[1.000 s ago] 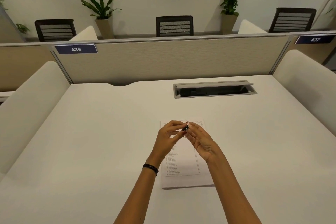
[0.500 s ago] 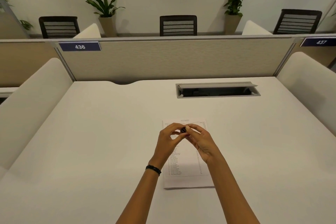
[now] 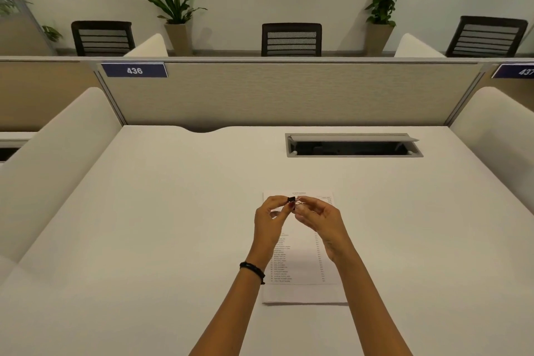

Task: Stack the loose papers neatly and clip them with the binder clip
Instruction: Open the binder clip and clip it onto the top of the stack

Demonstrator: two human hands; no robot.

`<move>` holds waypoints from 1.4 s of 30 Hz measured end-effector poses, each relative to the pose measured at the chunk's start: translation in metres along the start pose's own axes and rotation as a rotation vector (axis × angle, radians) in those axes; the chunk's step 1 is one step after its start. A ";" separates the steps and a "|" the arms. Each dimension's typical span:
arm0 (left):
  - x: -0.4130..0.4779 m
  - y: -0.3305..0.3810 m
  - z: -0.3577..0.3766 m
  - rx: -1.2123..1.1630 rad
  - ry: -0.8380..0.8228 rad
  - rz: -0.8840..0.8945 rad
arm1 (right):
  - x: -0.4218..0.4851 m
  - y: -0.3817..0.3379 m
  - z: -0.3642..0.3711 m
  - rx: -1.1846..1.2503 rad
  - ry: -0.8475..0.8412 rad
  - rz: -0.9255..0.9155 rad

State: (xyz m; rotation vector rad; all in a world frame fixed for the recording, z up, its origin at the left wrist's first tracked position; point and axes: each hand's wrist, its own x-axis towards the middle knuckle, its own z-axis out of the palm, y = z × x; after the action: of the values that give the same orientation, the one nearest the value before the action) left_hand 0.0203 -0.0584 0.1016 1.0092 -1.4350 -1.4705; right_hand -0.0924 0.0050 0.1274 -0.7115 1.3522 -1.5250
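A squared stack of printed papers (image 3: 303,292) lies flat on the white desk (image 3: 144,240), long side running away from me. Above its far end both hands meet around a small black binder clip (image 3: 291,199). My left hand (image 3: 271,220) pinches the clip's black body between thumb and forefinger. My right hand (image 3: 318,217) pinches the clip's thin wire handles with its fingertips. The clip is held a little above the paper and does not touch it.
An open grey cable tray (image 3: 352,145) is sunk into the desk behind the papers. A beige partition (image 3: 289,95) closes the back, and padded white dividers (image 3: 57,153) stand on both sides. Chairs and potted plants stand beyond the partition.
The hands stay together over the far end of the stack. The fingers have shifted on the clip, so its black body now shows between the fingertips.
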 end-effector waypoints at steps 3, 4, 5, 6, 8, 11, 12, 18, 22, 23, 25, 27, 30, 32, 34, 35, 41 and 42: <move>0.003 -0.002 0.001 0.005 -0.010 -0.046 | 0.007 0.002 -0.004 -0.090 0.004 -0.024; 0.004 -0.002 0.001 0.015 -0.006 -0.049 | 0.010 0.003 -0.005 -0.123 0.005 -0.033; 0.006 -0.003 0.001 0.023 0.000 -0.048 | 0.013 0.005 -0.006 -0.144 0.009 -0.037; 0.007 -0.005 0.000 0.028 0.003 -0.047 | 0.016 0.007 -0.008 -0.156 0.017 -0.036; 0.011 -0.009 -0.002 0.045 0.000 -0.052 | 0.024 0.011 -0.011 -0.187 0.025 -0.032; 0.022 -0.021 -0.009 0.101 0.040 -0.062 | 0.039 0.018 -0.017 -0.229 0.042 -0.030; 0.027 -0.026 -0.012 0.130 0.079 -0.066 | 0.045 0.020 -0.019 -0.244 0.059 -0.035; 0.064 -0.060 -0.031 0.276 0.235 -0.213 | 0.084 0.039 -0.026 -0.397 0.176 -0.095; 0.085 -0.075 -0.030 0.367 0.221 -0.264 | 0.107 0.057 -0.028 -0.465 0.160 -0.113; 0.089 -0.077 -0.029 0.378 0.218 -0.273 | 0.111 0.062 -0.028 -0.474 0.153 -0.114; 0.097 -0.081 -0.026 0.390 0.217 -0.288 | 0.119 0.071 -0.031 -0.486 0.134 -0.110; 0.103 -0.084 -0.024 0.407 0.227 -0.302 | 0.124 0.079 -0.033 -0.491 0.114 -0.100; 0.107 -0.089 -0.020 0.433 0.235 -0.318 | 0.128 0.088 -0.038 -0.461 0.102 -0.065; 0.107 -0.091 -0.019 0.455 0.224 -0.318 | 0.129 0.093 -0.041 -0.456 0.097 -0.049; 0.109 -0.093 -0.018 0.509 0.203 -0.301 | 0.129 0.100 -0.044 -0.472 0.092 -0.041; 0.110 -0.094 -0.017 0.528 0.194 -0.294 | 0.129 0.103 -0.046 -0.474 0.093 -0.037; 0.120 -0.098 -0.012 0.648 0.129 -0.305 | 0.131 0.109 -0.051 -0.469 0.084 -0.037; 0.122 -0.097 -0.012 0.655 0.117 -0.314 | 0.131 0.109 -0.052 -0.469 0.084 -0.040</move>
State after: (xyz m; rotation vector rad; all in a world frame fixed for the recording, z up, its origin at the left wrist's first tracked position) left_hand -0.0116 -0.1768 0.0048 1.7555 -1.7739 -1.1275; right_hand -0.1592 -0.0866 -0.0102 -0.9737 1.7951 -1.2871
